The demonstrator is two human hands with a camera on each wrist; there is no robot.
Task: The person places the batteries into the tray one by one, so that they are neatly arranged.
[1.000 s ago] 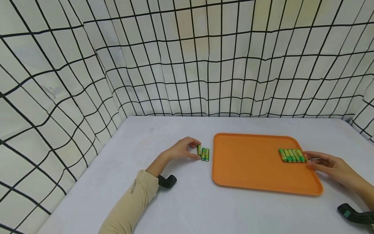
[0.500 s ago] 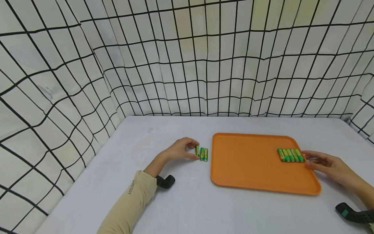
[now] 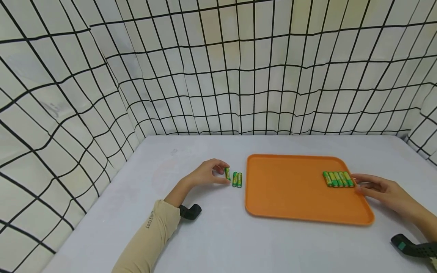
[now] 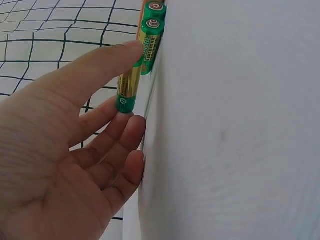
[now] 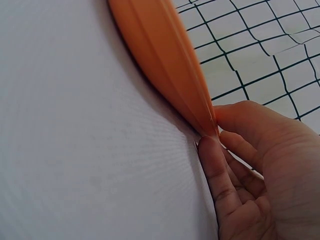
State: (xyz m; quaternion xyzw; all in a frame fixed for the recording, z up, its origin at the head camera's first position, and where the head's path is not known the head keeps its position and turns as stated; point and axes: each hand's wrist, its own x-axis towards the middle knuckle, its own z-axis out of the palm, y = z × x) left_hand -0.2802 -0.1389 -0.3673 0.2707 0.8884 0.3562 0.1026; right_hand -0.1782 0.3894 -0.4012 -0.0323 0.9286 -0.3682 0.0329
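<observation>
My left hand pinches a green and yellow battery between thumb and fingers, slightly tilted, in the left wrist view. Just right of it, two like batteries stand side by side on the table, apart from the held one. An orange tray lies further right, with a row of several green and yellow batteries near its right edge. At that edge my right hand holds the tray rim with thumb and fingertip. The tray's row is hidden in the right wrist view.
A white-covered table carries everything. Black netting over white sheeting rises behind the table and at its sides. A dark wrist-worn device sits at the left wrist, and another dark device at the right.
The battery in my left hand has moved left, widening its gap from the two beside it. My right hand keeps its place at the tray. The head view has shifted slightly.
</observation>
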